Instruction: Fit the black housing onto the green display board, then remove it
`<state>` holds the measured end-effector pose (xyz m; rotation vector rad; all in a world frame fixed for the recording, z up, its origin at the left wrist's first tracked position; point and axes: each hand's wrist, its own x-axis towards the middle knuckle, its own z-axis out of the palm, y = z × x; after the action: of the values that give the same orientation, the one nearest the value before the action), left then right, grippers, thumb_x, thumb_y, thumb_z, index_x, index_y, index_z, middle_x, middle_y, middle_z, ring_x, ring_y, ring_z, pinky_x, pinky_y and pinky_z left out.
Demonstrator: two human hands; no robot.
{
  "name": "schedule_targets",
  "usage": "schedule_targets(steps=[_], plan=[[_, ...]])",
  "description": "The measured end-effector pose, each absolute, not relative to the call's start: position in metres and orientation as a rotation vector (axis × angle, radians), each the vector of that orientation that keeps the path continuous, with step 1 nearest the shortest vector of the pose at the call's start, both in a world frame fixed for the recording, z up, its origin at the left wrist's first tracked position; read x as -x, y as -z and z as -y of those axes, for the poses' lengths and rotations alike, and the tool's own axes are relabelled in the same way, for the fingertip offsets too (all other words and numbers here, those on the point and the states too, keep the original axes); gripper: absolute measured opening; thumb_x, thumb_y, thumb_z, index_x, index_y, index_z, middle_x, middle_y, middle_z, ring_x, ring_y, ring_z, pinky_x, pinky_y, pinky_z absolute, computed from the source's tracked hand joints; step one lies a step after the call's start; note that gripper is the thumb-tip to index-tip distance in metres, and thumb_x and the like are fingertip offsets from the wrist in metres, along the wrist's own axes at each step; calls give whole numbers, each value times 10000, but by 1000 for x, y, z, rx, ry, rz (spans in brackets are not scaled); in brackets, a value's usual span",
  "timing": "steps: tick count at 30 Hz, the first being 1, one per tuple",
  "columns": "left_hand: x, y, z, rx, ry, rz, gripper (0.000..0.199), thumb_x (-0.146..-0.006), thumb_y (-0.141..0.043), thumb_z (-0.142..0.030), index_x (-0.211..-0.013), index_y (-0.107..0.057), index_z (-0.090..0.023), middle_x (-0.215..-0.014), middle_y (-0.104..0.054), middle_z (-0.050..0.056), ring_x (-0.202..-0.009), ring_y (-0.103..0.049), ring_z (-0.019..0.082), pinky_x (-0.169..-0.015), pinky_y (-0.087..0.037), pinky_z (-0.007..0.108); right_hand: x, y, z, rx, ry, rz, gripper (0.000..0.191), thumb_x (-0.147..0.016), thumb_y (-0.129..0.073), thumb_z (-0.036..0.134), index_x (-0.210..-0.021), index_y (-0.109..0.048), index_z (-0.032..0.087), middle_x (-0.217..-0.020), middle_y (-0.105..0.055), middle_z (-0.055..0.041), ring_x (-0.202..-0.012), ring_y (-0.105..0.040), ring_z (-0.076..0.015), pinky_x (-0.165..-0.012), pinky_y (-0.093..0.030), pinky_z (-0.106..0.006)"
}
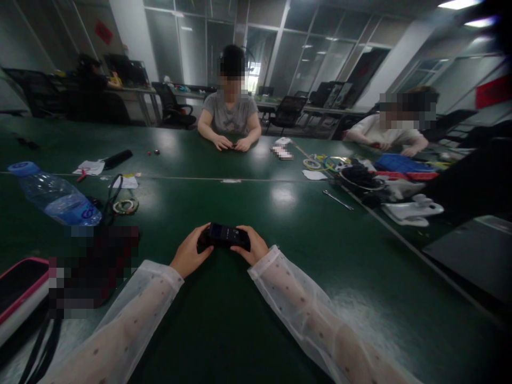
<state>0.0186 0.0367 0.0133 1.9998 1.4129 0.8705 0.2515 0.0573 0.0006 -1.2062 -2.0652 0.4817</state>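
Note:
A small black handheld device (pixel 227 236) with a dark display and tiny white markings lies crosswise between my hands, low over the green table or resting on it; I cannot tell which. Its exact kind is too dim to make out. My left hand (pixel 193 249) grips the left end, fingers behind and thumb in front. Around the right end curls my right hand (pixel 253 245), its thumb along the near edge. Sheer white dotted sleeves cover both forearms. My palms hide parts of the device's ends.
On the green table (pixel 224 205), a water bottle (pixel 60 197), bracelets (pixel 125 206) and a pink-edged phone-like object (pixel 24 288) lie left. To the right are a wrench (pixel 338 200), white gloves (pixel 414 210), cables and a grey laptop (pixel 472 256). Two people sit across, hands on the table.

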Motion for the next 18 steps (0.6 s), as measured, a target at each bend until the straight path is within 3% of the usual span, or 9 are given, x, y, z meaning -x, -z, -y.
schedule_targets(steps=[9, 18], plan=[[-18, -10, -38, -2010, -885, -1410, 543, -823, -584, -270, -1319, -372, -216, -1181, -558, 101, -952, -569, 236, -757, -477, 379, -251, -2, -56, 1224, -482, 2002, 535, -708, -704, 310, -1163, -438, 218, -1073, -596, -85, -994, -609, -232, -859, -496, -420], [-18, -8, -40, -1999, -894, -1424, 468, -833, -573, -259, -1277, -430, -217, -1029, -595, 70, -835, -578, 204, -674, -460, 330, -252, -9, -50, 1141, -388, 1818, 522, -746, -657, 341, -1191, -416, 209, -1104, -560, -100, -1014, -577, -244, -880, -489, -431]])
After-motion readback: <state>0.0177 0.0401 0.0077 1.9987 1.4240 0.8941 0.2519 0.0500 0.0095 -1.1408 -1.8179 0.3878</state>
